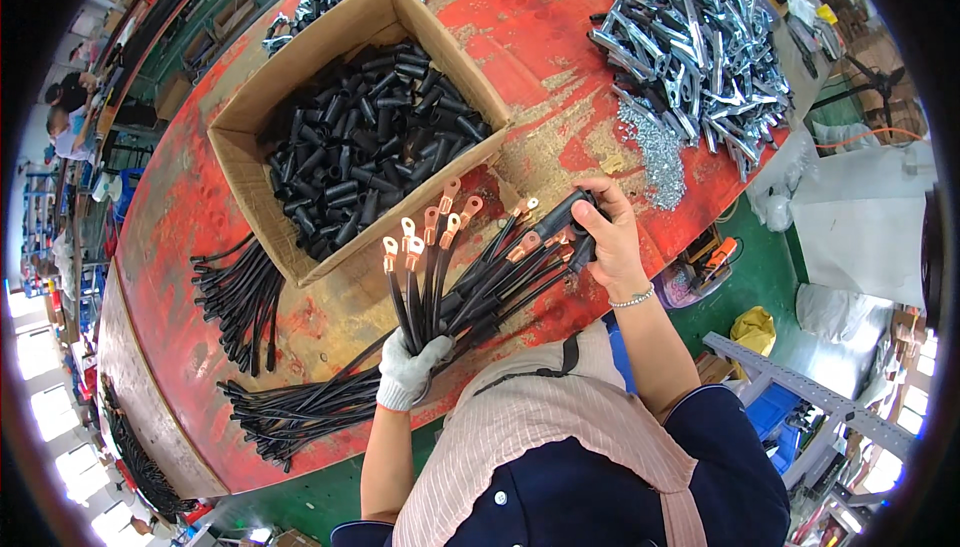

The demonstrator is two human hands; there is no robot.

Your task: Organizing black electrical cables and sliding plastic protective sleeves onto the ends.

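My left hand [405,371], in a white knit glove, is closed round several black cables [428,297] that fan upward and end in copper ring lugs [432,230]. More lugged cables lie to the right, leading toward my right hand [612,237]. That hand is bare, with a bead bracelet at the wrist, and its thumb and fingers grip black sleeves [583,209] right beside the copper ends. Whether a cable end sits inside one of these sleeves I cannot tell. An open cardboard box [248,187] full of loose black sleeves [370,132] stands just beyond the cables.
Metal clamps [690,57] are heaped at the far right, beside a pile of small metal parts [655,152]. Further clamps [310,9] lie behind the box. Black cable bundles [245,297] rest on the worn red table [165,287] at left. A metal rack [820,402] stands at lower right.
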